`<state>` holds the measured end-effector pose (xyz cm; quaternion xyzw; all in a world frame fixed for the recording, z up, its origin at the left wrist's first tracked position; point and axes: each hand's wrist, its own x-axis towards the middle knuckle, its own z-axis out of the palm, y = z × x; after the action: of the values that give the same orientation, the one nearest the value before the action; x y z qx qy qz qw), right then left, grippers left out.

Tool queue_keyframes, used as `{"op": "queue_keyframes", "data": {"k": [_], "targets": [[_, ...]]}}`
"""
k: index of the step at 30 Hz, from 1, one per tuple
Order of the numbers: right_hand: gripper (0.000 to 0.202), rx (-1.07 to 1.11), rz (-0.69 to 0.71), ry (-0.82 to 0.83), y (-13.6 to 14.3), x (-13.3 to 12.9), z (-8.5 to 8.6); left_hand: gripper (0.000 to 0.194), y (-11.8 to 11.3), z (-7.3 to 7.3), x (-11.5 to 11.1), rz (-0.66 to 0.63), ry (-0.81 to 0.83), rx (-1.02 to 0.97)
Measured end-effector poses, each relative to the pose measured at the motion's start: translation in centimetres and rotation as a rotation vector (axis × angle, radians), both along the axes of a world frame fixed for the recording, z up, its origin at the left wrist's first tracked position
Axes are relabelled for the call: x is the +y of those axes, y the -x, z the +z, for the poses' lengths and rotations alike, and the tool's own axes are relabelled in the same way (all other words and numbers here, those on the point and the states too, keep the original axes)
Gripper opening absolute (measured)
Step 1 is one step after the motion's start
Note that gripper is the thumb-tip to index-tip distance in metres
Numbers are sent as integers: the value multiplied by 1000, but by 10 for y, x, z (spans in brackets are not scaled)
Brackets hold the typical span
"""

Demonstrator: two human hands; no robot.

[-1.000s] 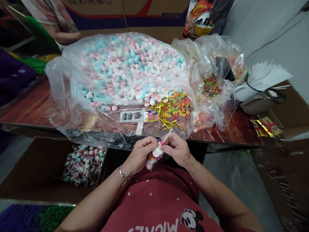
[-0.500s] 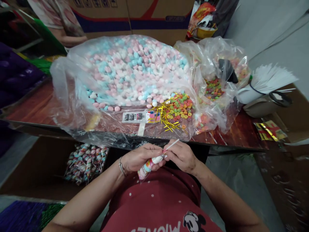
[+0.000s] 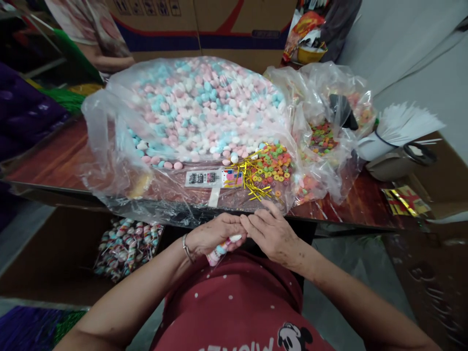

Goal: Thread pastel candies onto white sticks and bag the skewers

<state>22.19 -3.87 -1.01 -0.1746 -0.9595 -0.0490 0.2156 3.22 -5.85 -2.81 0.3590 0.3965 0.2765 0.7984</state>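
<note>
My left hand (image 3: 215, 235) is closed round a marshmallow stick (image 3: 220, 249), a clear-wrapped row of pink, white and blue marshmallows pointing down toward my shirt. My right hand (image 3: 272, 236) meets it at the upper end of the wrapper, its fingertips bent in against my left fingertips and one finger stretched out toward the table. The white stick itself is hidden behind my fingers. Just beyond the hands, gold twist ties (image 3: 256, 183) lie beside colourful ring candies (image 3: 274, 163) on the plastic.
A large clear bag of marshmallows (image 3: 204, 107) covers the table. White sticks (image 3: 409, 124) stand in a mug (image 3: 376, 145) at the right. An open carton (image 3: 47, 253) at lower left holds finished marshmallow sticks (image 3: 127, 246). Another person's arm (image 3: 106, 62) shows behind.
My right hand has shifted over the wrapper's upper end, with one finger now stretched out. The white stick that stuck out between my fingers is no longer visible. The marshmallows sit more covered.
</note>
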Motion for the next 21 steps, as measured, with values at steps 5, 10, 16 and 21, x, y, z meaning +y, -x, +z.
{"op": "queue_keyframes", "data": {"k": [5, 10, 16, 21], "targets": [[31, -39, 10, 46, 2, 8, 0, 38, 3, 8, -3, -124, -215, 184], [33, 19, -100, 247, 3, 12, -5, 13, 0, 11, -9, 14, -980, 612], [31, 264, -172, 568, 3, 55, -2, 16, 3, 5, -5, 308, -959, 672], [20, 164, -384, 249, 21, 107, -9, 22, 7, 8, 5, 605, -369, 348]]}}
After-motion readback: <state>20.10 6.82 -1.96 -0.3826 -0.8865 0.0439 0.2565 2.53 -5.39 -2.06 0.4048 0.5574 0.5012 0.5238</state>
